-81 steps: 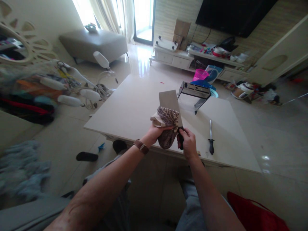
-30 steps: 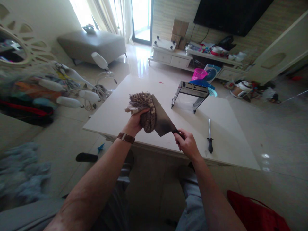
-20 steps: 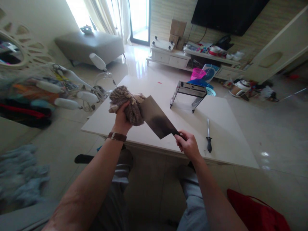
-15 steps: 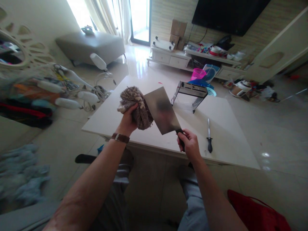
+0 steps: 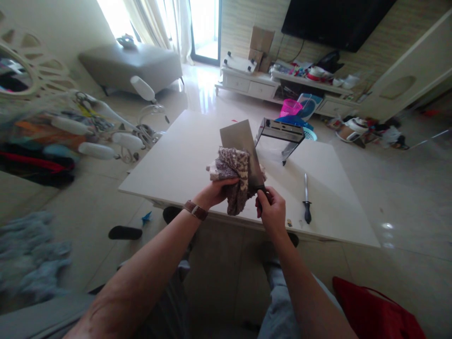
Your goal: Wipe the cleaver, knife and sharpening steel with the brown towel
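The left hand (image 5: 215, 190) was closed tight around a fuzzy brown spotted cloth (image 5: 235, 176). The cloth was pressed against the lower part of a cleaver (image 5: 239, 139). The cleaver's wide blade stuck up above the cloth, over the near side of the white table (image 5: 176, 160). The right hand (image 5: 271, 212) was wrapped around the cleaver's black handle, just beside the cloth. Farther back on the table stood a metal knife rack (image 5: 280, 133). A sharpening steel (image 5: 306, 200) lay flat on the table, right of that hand and apart from it.
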Tool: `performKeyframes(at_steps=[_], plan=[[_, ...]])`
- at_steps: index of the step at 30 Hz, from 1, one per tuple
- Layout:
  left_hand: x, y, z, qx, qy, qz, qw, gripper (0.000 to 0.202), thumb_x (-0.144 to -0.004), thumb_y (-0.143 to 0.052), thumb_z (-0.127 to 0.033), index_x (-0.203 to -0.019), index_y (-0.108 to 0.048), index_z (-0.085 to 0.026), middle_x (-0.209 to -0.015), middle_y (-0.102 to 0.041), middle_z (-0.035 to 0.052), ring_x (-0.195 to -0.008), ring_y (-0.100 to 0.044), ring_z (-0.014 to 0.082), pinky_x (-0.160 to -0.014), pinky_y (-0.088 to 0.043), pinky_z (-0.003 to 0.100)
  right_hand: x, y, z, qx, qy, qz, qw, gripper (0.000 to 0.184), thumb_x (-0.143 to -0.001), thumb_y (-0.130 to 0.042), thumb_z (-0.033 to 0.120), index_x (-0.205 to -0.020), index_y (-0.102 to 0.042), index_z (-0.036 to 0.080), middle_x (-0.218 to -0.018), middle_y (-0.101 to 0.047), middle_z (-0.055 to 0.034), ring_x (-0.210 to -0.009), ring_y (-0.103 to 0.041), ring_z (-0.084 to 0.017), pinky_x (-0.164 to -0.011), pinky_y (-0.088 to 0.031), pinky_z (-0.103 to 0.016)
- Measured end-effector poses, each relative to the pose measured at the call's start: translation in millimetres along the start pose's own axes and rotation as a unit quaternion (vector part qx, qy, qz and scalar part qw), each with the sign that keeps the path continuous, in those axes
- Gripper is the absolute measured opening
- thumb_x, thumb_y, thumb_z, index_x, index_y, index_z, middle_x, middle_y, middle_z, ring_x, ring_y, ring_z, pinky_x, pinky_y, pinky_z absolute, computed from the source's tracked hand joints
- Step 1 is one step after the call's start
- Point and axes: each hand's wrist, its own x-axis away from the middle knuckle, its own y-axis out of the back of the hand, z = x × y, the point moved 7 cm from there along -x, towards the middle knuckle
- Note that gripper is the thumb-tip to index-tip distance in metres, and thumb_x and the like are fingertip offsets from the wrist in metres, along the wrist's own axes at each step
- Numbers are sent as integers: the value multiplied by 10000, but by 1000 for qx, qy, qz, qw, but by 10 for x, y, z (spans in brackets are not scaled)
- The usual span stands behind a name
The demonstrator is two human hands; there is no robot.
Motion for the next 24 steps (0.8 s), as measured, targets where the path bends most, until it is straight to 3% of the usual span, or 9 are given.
performKeyframes(at_steps=[2, 7, 11, 17, 24], plan=[[4, -29, 79, -16, 15, -6, 1000, 413, -535, -930, -164, -900, -738, -146, -988, -780, 120, -1111, -697, 364, -1070, -511, 519, 3, -11, -25, -4, -6, 2, 1000, 338, -888, -625, 544, -845, -589, 210, -566, -524, 63, -413, -444, -87, -386, -336, -220], [20, -22, 53, -24, -60, -83, 994, 572, -469, -952, -113, -988, -717, -162, -1055, -773, 90, -1054, -708, 302, -1048, -522, 481, -1, 7, -22, -1, 2, 2, 1000, 320, -897, -630, 521, -832, -589, 211, -561, -520, 60, -417, -443, -85, -389, -328, -217], [17, -21, 30, -18, -70, -100, 992, 655, -449, -950, -109, -1049, -695, -171, -1029, -769, 77, -1022, -719, 289, -1026, -541, 490, -7, -11, -13, -16, -10, 15, 1000, 331, -887, -635, 536, -847, -588, 211, -565, -519, 65, -394, -435, -82, -365, -321, -218], [10, 14, -126, -23, -74, -93, 993, 506, -484, -941, -136, -937, -716, -159, -997, -780, 76, -1035, -721, 308, -1019, -559, 491, -8, -19, -23, -13, -13, 30, 999, 324, -885, -645, 527, -850, -609, 206, -574, -527, 62, -402, -438, -82, -372, -327, -220], [-5, 255, -413, 21, -101, -145, 984, 389, -538, -869, -115, -890, -711, -161, -942, -787, 50, -981, -746, 265, -985, -595, 429, -19, 55, -82, 47, -5, 82, 995, 311, -885, -651, 504, -832, -648, 197, -567, -534, 49, -441, -461, -91, -415, -338, -222]])
